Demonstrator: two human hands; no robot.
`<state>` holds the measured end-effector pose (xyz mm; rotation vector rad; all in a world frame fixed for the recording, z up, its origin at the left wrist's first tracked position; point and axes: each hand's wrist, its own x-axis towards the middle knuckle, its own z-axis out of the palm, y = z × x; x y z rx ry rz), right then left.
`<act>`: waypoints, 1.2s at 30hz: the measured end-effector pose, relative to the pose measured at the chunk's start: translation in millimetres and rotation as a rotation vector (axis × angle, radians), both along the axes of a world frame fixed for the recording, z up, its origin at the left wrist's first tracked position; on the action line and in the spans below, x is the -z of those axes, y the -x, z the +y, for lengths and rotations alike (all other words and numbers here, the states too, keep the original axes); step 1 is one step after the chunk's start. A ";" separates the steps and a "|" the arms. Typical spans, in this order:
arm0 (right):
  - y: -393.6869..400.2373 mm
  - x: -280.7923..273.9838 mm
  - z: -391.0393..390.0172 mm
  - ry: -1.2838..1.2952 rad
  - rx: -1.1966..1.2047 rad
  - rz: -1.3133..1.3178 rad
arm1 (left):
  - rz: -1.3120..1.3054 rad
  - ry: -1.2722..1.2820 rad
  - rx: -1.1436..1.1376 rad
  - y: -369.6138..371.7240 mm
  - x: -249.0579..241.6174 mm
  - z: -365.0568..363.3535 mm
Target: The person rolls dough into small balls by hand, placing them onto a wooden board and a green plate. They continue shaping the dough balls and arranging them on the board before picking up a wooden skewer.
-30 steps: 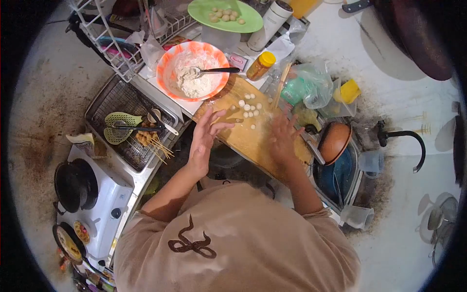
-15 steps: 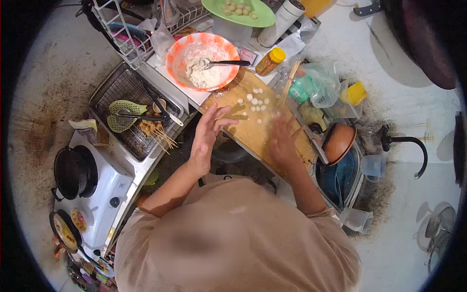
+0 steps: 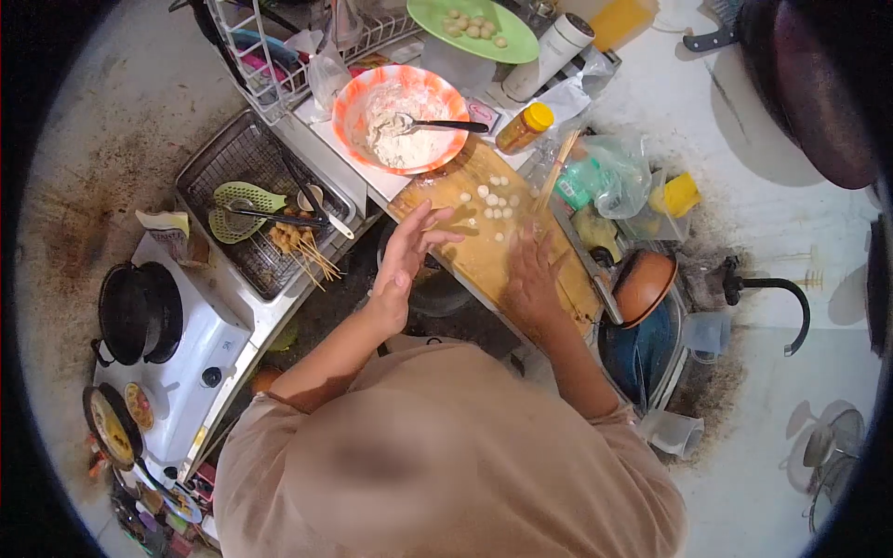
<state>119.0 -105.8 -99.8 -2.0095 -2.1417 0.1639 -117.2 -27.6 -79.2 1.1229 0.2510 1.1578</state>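
My left hand (image 3: 402, 265) is raised beside the near left edge of the wooden board (image 3: 442, 200), fingers apart and holding nothing. Over the right part of the board is my right hand (image 3: 532, 284), palm down with its fingers stretched out; whether anything lies under the palm is hidden. Several small white dough balls (image 3: 493, 199) are scattered on the board ahead of both hands. At the board's far end stands an orange-and-white bowl (image 3: 346, 130) of pale flour or dough, with a black-handled spoon (image 3: 446, 125) in it.
A green plate (image 3: 428, 26) of dough balls sits at the back. Thin wooden skewers (image 3: 556, 172) and a long metal blade (image 3: 603, 293) lie along the board's right side. Left are a rack tray (image 3: 265, 265) with skewered food and a stove (image 3: 209, 321); right, a sink (image 3: 642, 358).
The view has shifted slightly. My right hand has moved a little left and toward me over the board, and looks less blurred. My left hand stays raised in nearly the same pose.
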 end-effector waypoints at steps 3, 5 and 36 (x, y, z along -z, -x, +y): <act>-9.8 0.5 -24.7 0.016 0.009 -0.093 | -0.003 0.008 0.003 -0.7 -0.1 1.8; -33.1 9.7 -33.1 -0.012 0.089 -0.173 | -0.002 0.004 -0.003 -0.8 2.5 1.6; -45.9 11.5 -12.3 -0.113 0.113 -0.260 | 0.064 0.013 0.063 -1.5 -3.4 -4.9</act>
